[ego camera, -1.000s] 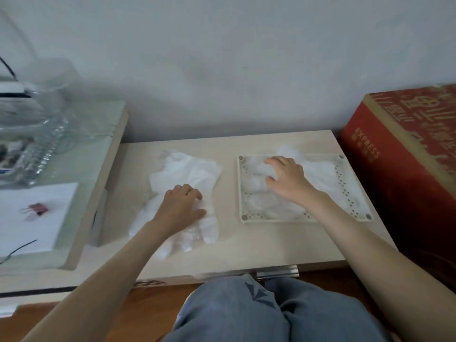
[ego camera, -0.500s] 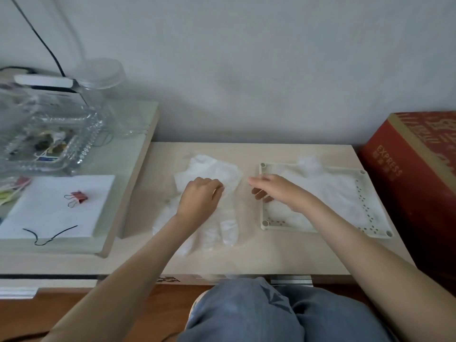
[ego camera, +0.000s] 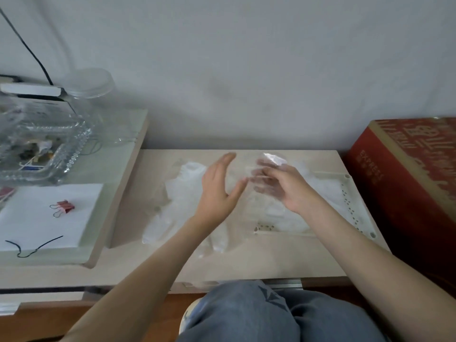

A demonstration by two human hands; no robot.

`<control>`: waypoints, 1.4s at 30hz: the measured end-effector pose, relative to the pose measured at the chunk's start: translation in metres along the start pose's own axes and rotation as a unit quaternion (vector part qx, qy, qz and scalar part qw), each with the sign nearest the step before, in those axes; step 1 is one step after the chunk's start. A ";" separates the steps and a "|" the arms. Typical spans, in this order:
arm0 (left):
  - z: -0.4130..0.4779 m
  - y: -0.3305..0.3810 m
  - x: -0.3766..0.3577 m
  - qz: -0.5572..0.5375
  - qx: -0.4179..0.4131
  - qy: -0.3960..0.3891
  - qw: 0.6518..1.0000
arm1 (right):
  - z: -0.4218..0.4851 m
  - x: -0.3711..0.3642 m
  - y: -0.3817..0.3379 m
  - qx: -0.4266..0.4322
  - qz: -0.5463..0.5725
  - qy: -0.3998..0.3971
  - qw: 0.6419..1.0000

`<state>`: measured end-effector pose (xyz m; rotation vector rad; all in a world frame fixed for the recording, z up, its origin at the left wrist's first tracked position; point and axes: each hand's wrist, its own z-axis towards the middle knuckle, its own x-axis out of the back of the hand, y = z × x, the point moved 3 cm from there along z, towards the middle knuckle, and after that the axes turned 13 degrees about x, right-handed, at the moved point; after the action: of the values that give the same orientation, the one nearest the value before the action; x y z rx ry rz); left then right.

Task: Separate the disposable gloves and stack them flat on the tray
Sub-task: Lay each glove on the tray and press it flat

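- Half a second ago the left hand (ego camera: 219, 191) rested curled on the heap of thin, clear plastic disposable gloves (ego camera: 182, 196) at centre-left of the frame. It is now lifted off the heap with the palm turned inward, the fingers straight and spread, gripping nothing.
- A second ago the right hand (ego camera: 283, 186) was pressing down on the tray. It has since crossed towards the heap and now sits raised at mid-frame, with one filmy clear glove (ego camera: 271, 159) draped over its fingertips. The fingers look curled onto the film, though motion blur hides the exact grip.
- Judgement: one glove has been peeled from the heap and is on its way to the tray, and the free left hand is placed to help spread it.
- The white, square, perforated plastic tray (ego camera: 283, 233) lies at right of centre and already holds flattened gloves (ego camera: 328, 191). More gloves are left in the heap.
- Edges: the red cardboard box (ego camera: 407, 183) stands close beside the tray's right rim, and the wall runs just behind the tray.
- The raised glass-topped side shelf (ego camera: 118, 174) borders the heap at the left of the frame.
- Open room: the bare strip of pale beige tabletop (ego camera: 246, 262) at lower centre, and the air above the tray.
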<state>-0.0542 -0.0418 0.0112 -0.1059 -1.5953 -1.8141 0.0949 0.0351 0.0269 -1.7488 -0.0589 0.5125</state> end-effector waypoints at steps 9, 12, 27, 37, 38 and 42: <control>0.027 -0.012 -0.028 -0.327 0.416 -0.267 0.805 | -0.012 0.038 -0.014 0.016 -0.001 -0.051 0.999; 0.032 -0.002 -0.041 -0.403 0.390 -0.263 0.785 | -0.013 0.051 -0.013 0.014 -0.003 -0.054 0.998; 0.041 -0.001 -0.091 -0.332 0.461 -0.279 0.774 | -0.005 0.136 0.004 0.054 0.180 0.157 0.970; 0.046 0.000 -0.124 -0.135 0.354 -0.257 0.889 | -0.008 0.160 0.035 -0.017 0.202 0.217 0.955; 0.048 0.000 -0.124 -0.127 0.346 -0.252 0.895 | -0.009 0.163 0.035 -0.028 0.191 0.216 0.957; 0.054 0.006 -0.127 -0.170 0.366 -0.271 0.874 | -0.012 0.169 0.034 -0.047 0.132 0.195 0.971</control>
<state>0.0228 0.0633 -0.0339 0.0275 -2.7582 -1.3391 0.2438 0.0684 -0.0552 -1.9343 0.4400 0.3508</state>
